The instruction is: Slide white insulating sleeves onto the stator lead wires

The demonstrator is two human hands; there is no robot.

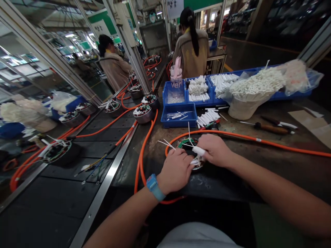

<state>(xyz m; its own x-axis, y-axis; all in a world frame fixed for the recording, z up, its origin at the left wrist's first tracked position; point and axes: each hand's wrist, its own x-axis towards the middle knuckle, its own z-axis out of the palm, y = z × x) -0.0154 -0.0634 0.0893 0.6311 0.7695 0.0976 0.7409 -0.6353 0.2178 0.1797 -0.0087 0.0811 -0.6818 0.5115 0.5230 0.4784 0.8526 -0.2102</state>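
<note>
A round motor stator (185, 143) with green and white windings lies on the bench in front of me, largely covered by my hands. My left hand (178, 168), with a blue watch (154, 187) at the wrist, has its fingers curled over the stator's near left side. Bent fingers of my right hand (214, 150) close together at the right side of the ring. A white piece (199, 151) shows at those fingertips; whether it is a sleeve or a finger wrap I cannot tell. Thin white ties (167, 144) stick up from the stator.
Behind the stator, blue bins (178, 115) hold white tubes, with a tube pile (208, 117) beside them. An orange cable (240, 134) crosses the bench. A screwdriver (271, 127) lies right. More stators (142, 113) stand on the left line. Two co-workers (192, 44) are farther off.
</note>
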